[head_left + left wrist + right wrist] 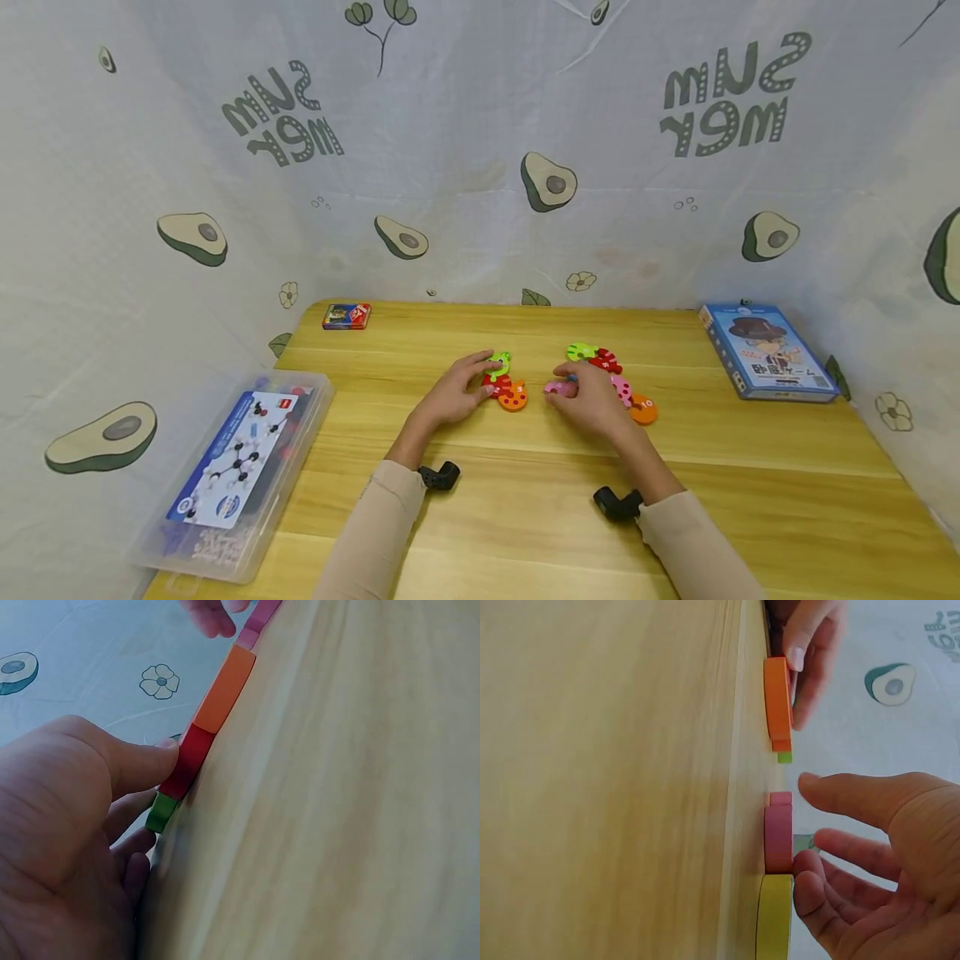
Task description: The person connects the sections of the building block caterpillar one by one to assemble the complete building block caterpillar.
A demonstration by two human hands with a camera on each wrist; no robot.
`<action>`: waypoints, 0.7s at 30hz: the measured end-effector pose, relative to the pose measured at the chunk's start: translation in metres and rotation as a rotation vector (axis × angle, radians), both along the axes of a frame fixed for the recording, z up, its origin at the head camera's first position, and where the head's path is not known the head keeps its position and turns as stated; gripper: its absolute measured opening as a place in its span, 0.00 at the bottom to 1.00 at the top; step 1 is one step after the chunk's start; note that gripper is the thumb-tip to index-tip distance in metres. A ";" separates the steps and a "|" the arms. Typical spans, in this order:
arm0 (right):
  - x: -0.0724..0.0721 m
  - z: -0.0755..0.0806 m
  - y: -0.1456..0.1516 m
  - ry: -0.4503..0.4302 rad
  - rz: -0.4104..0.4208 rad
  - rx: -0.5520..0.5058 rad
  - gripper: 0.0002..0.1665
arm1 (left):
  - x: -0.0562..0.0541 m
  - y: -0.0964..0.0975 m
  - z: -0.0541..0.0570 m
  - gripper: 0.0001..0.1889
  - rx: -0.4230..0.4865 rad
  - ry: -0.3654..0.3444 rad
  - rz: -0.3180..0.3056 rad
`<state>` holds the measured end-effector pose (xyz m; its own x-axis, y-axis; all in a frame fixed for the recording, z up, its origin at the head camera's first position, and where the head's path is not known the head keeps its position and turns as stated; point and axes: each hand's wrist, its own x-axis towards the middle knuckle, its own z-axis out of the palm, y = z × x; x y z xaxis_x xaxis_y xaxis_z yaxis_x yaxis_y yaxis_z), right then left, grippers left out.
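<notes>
Flat, colourful numbered puzzle pieces lie on the wooden table. At the left, a green piece with an eye point(499, 362), a red piece point(189, 759) and an orange piece point(513, 397) sit joined in a short chain. My left hand point(453, 393) grips this chain, thumb against the red edge and fingers by the green end. My right hand point(588, 398) hovers around a pink piece point(778, 838), its thumb apart from it and lower fingertips close to a yellow piece point(774, 919). A blue piece is mostly hidden under that hand.
Right of my right hand lie a striped green piece point(581, 352), a red piece point(606, 361), a spotted pink piece point(622, 390) and an orange one point(643, 409). A clear plastic case point(303, 433) stands left, a small box point(347, 316) back left, a blue box point(768, 352) back right.
</notes>
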<state>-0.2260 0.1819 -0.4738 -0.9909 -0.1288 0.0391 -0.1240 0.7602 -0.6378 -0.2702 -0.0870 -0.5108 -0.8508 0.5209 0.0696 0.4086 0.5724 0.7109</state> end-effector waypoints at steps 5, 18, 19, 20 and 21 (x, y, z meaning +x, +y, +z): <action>0.001 0.002 0.004 -0.050 0.016 0.031 0.28 | 0.001 0.002 0.003 0.23 -0.020 -0.004 0.013; 0.003 0.003 0.003 -0.049 0.081 0.088 0.27 | 0.003 0.010 -0.001 0.34 -0.044 0.015 0.090; 0.003 0.002 0.003 -0.045 0.077 0.081 0.27 | 0.004 0.009 -0.001 0.34 -0.040 0.009 0.089; 0.003 0.001 0.002 -0.042 0.073 0.076 0.26 | 0.004 0.009 -0.001 0.34 -0.040 0.004 0.085; 0.003 0.001 0.002 -0.038 0.075 0.069 0.26 | 0.004 0.008 0.000 0.34 -0.040 -0.005 0.081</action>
<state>-0.2231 0.1836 -0.4727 -0.9789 -0.2040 -0.0099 -0.1591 0.7921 -0.5892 -0.2658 -0.0785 -0.5111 -0.8907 0.4522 0.0456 0.3559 0.6316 0.6888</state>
